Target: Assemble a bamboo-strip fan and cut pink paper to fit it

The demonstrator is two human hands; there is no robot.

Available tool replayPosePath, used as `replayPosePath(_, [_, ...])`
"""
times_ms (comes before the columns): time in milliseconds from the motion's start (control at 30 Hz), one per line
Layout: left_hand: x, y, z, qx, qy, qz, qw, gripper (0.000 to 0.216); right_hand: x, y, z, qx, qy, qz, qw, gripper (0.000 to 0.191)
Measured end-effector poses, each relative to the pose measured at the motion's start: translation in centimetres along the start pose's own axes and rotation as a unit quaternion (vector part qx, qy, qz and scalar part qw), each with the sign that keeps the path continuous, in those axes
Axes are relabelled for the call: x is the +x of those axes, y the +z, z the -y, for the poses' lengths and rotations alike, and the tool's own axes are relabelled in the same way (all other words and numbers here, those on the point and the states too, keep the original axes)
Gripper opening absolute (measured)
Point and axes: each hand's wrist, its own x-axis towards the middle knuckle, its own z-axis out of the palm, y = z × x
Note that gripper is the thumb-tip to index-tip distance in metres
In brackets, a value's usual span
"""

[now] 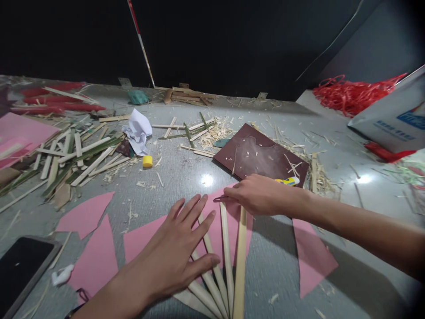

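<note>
My left hand (179,252) lies flat with fingers spread on a pink paper sheet (146,241) and on several bamboo slats (227,261) fanned out over it. My right hand (257,195) is closed in a pinch at the top edge of the pink paper, above the slat tips. A small yellow and white tube (288,180) shows just behind it; I cannot tell whether the hand holds it.
A dark brown board (262,155) lies behind my right hand. Pink paper offcuts (84,215) lie left, a larger one (314,257) right. Bamboo strips (79,155), shavings, a yellow cap (147,161), crumpled paper (137,130), a phone (23,266), red string (348,95).
</note>
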Motion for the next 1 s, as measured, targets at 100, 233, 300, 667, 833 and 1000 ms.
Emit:
replayPosePath(100, [0.1, -0.1, 0.0, -0.001, 0.004, 0.001, 1.000, 0.075, -0.1, 0.1, 0.0, -0.005, 0.002, 0.000, 1.000, 0.017])
replayPosePath(233, [0.3, -0.5, 0.1, -0.002, 0.007, 0.033, 0.999, 0.075, -0.2, 0.1, 0.0, -0.003, 0.006, 0.000, 1.000, 0.019])
replayPosePath(300, [0.4, -0.6, 0.1, -0.002, 0.002, 0.042, 0.999, 0.075, -0.3, 0.0, 0.1, 0.002, 0.007, 0.004, 1.000, 0.019])
replayPosePath(667, [0.2, -0.5, 0.1, -0.004, 0.002, 0.040, 0.999, 0.074, -0.8, 0.3, 0.0, -0.015, 0.015, 0.002, 1.000, 0.019])
replayPosePath(833, [0.2, -0.5, 0.2, -0.020, -0.005, 0.041, 0.999, 0.074, -1.0, 0.4, 0.0, -0.010, 0.021, 0.005, 1.000, 0.018])
replayPosePath(1000, [0.3, -0.6, 0.1, -0.033, -0.016, 0.065, 0.997, 0.077, -1.2, 0.4, 0.0, -0.016, 0.028, 0.010, 0.999, 0.018])
